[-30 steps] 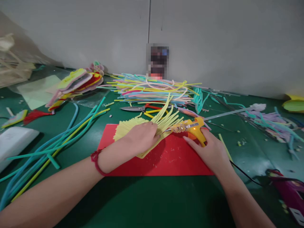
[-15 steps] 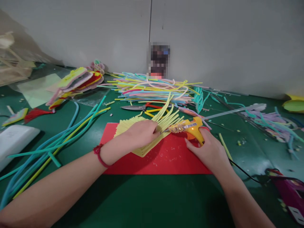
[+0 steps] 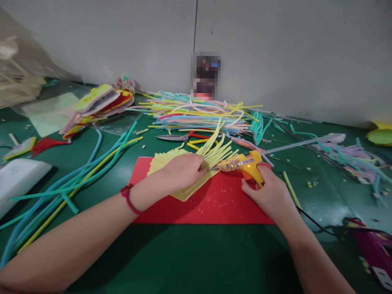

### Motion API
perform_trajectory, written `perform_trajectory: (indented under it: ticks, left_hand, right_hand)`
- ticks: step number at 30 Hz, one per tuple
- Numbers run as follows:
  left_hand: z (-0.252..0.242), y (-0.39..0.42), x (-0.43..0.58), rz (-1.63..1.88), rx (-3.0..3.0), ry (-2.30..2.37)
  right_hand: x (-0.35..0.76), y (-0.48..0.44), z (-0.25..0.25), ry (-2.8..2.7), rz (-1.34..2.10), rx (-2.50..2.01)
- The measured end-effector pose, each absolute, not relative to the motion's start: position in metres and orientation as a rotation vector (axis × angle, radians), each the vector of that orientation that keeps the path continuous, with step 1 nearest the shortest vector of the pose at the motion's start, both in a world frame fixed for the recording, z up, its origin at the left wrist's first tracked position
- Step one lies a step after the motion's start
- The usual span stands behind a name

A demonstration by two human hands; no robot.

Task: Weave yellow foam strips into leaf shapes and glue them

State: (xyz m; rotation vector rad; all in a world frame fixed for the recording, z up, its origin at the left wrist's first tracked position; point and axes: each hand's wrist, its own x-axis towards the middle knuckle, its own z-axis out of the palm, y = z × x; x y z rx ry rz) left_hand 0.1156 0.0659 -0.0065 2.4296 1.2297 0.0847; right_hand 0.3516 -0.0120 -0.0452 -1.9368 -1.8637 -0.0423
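A pale yellow piece made of pipe cleaners [image 3: 183, 193] lies on a red mat [image 3: 226, 204], its loose strands fanning out to the upper right. My left hand [image 3: 186, 169], a red cord around the wrist, rests over the piece with its fingers closed on the strands; the fingertips are mostly hidden. My right hand [image 3: 271, 188] grips the handle of a yellow hot glue gun [image 3: 255, 160]. The gun's nozzle points left, in among the strands close to my left fingers. A long clear glue stick [image 3: 290, 145] sticks out of the gun's back.
Behind the mat lie scissors [image 3: 173, 138] and a heap of coloured pipe cleaners [image 3: 196, 116]. More pipe cleaners [image 3: 82, 179] and a white box-like object [image 3: 23, 179] are at left. A purple power strip [image 3: 372, 253] sits at right, near the black cord [image 3: 317, 221].
My right thumb has drawn slightly closer to the glue gun's handle. Otherwise both hands and the yellow piece keep their places; the view has shifted a little.
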Motion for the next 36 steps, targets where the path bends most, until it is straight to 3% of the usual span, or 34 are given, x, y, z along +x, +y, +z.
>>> perform_trajectory:
  ticks: [36]
  left_hand:
    - [-0.0012, 0.0662, 0.1185, 0.0, 2.447, 1.255]
  right_hand:
    - [0.3548, -0.0103, -0.0421, -1.828, -0.038, -1.909]
